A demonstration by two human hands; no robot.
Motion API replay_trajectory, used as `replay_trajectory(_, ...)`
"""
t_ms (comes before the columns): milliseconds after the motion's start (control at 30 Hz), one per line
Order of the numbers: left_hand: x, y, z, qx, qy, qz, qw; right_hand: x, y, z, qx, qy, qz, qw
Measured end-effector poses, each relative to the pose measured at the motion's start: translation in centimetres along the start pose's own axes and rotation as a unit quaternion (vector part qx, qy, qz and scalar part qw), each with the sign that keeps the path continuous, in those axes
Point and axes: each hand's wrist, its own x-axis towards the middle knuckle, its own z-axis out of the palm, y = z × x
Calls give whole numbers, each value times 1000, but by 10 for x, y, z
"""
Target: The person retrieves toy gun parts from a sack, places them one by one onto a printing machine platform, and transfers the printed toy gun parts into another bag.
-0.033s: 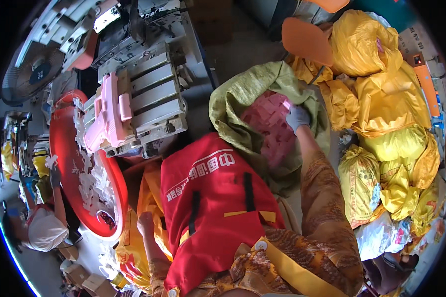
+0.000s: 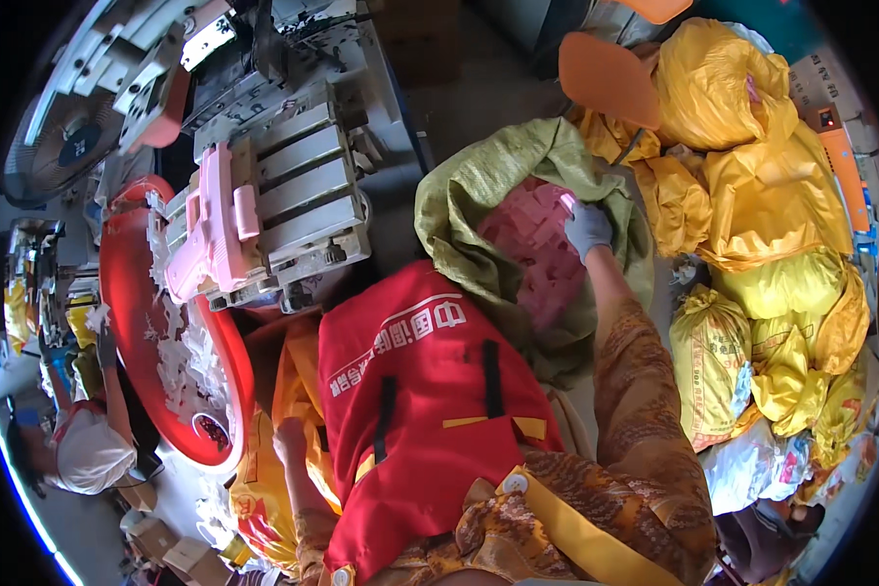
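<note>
My right hand point(image 2: 588, 230), in a grey glove, reaches into an open green woven sack point(image 2: 483, 161). Its fingers close on a bright pink plastic piece point(image 2: 567, 202), above a heap of pink plastic pieces point(image 2: 532, 234). My left hand point(image 2: 286, 437) looks bare and hangs low at my left side beside an orange-yellow bag point(image 2: 298, 381); its fingers are too hidden to read. Ahead on the left, a pink pistol-shaped plastic thing point(image 2: 210, 230) lies on a slatted metal fixture point(image 2: 303, 186). A red apron point(image 2: 430, 391) covers my lap.
A red oval tub point(image 2: 132, 322) holds white plastic scraps point(image 2: 181, 361). Yellow bags point(image 2: 776, 205) and a woven sack point(image 2: 708, 361) pile up on the right, near an orange seat point(image 2: 606, 80). Another person point(image 2: 93, 449) works at far left, near a fan point(image 2: 73, 142).
</note>
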Motion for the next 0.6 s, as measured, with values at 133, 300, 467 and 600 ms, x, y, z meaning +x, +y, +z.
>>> replay_trajectory(133,7,8,13,53,-78,35,995,5,-57,12,141,13,-177,974)
replay_trajectory(300,-2,35,7,-65,-34,-39,997,17,-120,53,-150,-23,-56,987)
replay_trajectory(467,-7,41,-16,-84,-34,-45,995,15,-102,39,31,-8,-153,988)
replay_trajectory(600,-4,40,-8,-86,-37,-25,995,-43,-49,28,334,130,-94,929)
